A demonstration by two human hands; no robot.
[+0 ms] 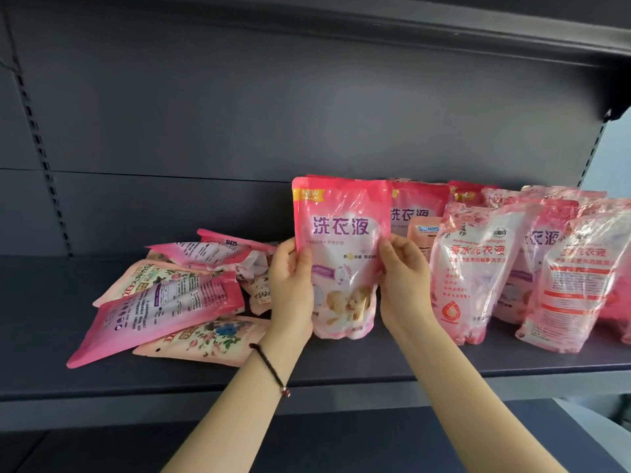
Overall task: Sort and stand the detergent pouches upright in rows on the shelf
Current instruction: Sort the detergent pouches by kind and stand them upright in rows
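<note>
A pink detergent pouch (341,247) with purple lettering stands upright at the middle of the dark shelf (307,367). My left hand (290,288) grips its left edge and my right hand (404,285) grips its right edge. Behind it and to the right, several pink pouches (478,268) stand upright in rows. To the left lies a loose pile of pouches (177,295), flat and overlapping, some pink and some floral-printed.
The shelf's dark back panel (239,131) rises behind the pouches, and an upper shelf (444,32) overhangs. Slotted uprights (41,158) run down the left and right sides. Bare shelf surface (41,319) shows at the far left and along the front edge.
</note>
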